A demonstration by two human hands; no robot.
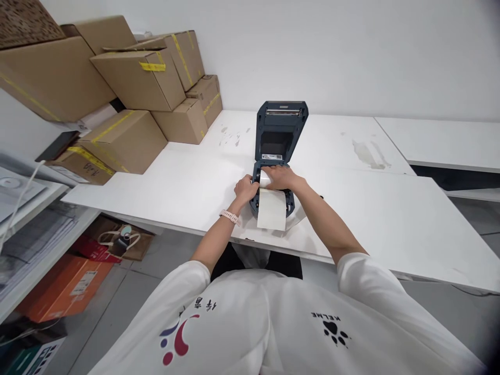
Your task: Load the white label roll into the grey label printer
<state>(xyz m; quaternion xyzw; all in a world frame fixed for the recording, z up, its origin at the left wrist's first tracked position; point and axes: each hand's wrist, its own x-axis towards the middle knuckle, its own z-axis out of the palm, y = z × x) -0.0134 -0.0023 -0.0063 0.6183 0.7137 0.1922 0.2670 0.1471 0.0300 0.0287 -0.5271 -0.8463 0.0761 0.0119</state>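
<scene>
I stood and watched a person in a white shirt [269, 307] work at a long white desk [344, 192]. Think of a big clock lying flat, with a dark blue printer [273, 161] in the middle and the person at six o'clock. The printer sat on the desk near its front edge. Its lid [281, 125] stood wide open, tipped up at twelve o'clock. Inside the printer was a white paper roll [264, 180], and a wide paper strip [272, 211] hung out at six o'clock.

The right hand [278, 177] lay cupped over the roll, but I could not tell how tightly it held on. The left hand [246, 189] was at nine o'clock, its fingers curled at the printer's side. I could not tell if it was gripping anything. A pale pink band [229, 216] went around the left wrist.

At ten o'clock, brown boxes [125, 140] were piled up, with yellow tape on them. A worn patch [369, 155] marked the desk between two and three o'clock. Low down at eight o'clock was an orange box [66, 284].
</scene>
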